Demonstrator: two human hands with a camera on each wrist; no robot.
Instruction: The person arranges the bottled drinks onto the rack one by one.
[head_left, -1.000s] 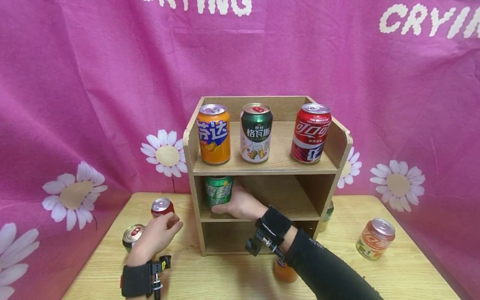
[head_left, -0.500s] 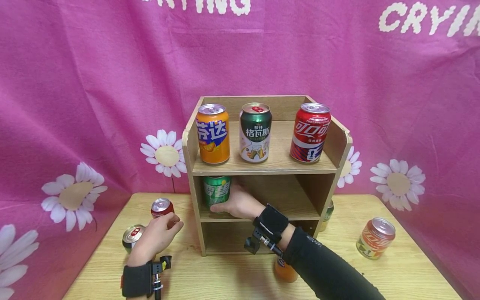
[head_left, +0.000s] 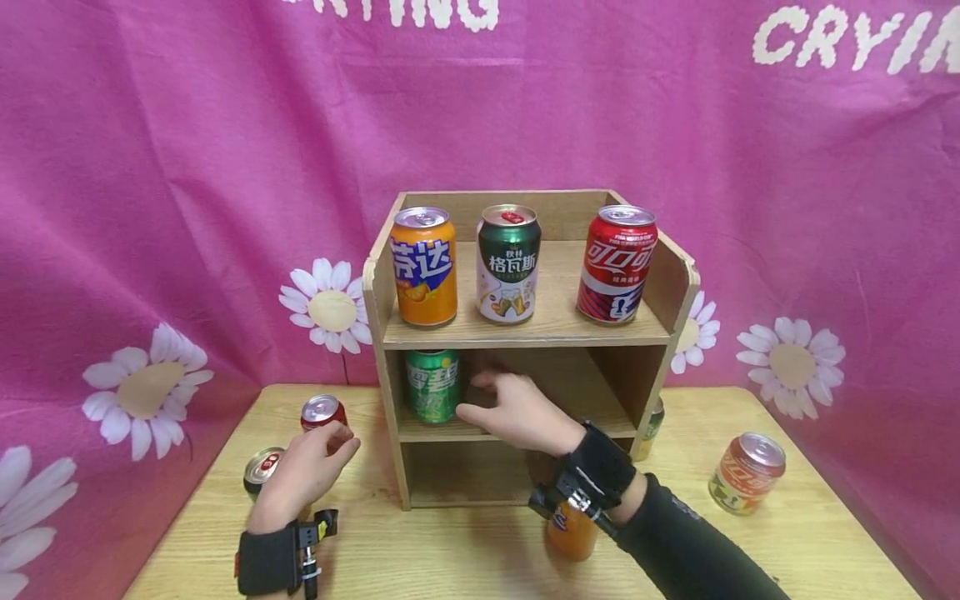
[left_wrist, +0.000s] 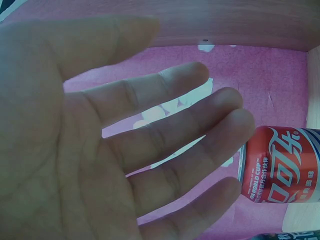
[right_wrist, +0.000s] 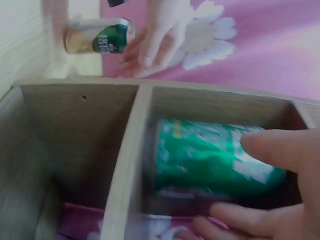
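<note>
A green soda can [head_left: 432, 387] stands upright at the left end of the middle shelf. Just right of it is my right hand [head_left: 521, 414], thumb and fingers apart with a gap to the can. In the right wrist view the thumb tip overlaps the green can [right_wrist: 215, 160], and the fingers lie below it. My left hand [head_left: 303, 471] hovers over the table left of the shelf, holding nothing. Its fingers look loosely extended in the left wrist view. Beyond them is a red cola can [left_wrist: 280, 165]; a dark can with a gold lid [head_left: 262, 468] is partly behind that hand.
On top of the wooden shelf [head_left: 525, 335] stand an orange can [head_left: 425, 268], a green-and-white can [head_left: 508, 265] and a red can [head_left: 617, 265]. Another orange can [head_left: 572, 533] is below my right wrist. Right of the shelf are a reddish can [head_left: 747, 473] and a half-hidden can [head_left: 651, 429].
My right hand has let go of the green can and drawn back to the right. The can stays on the middle shelf. My left hand has barely moved.
</note>
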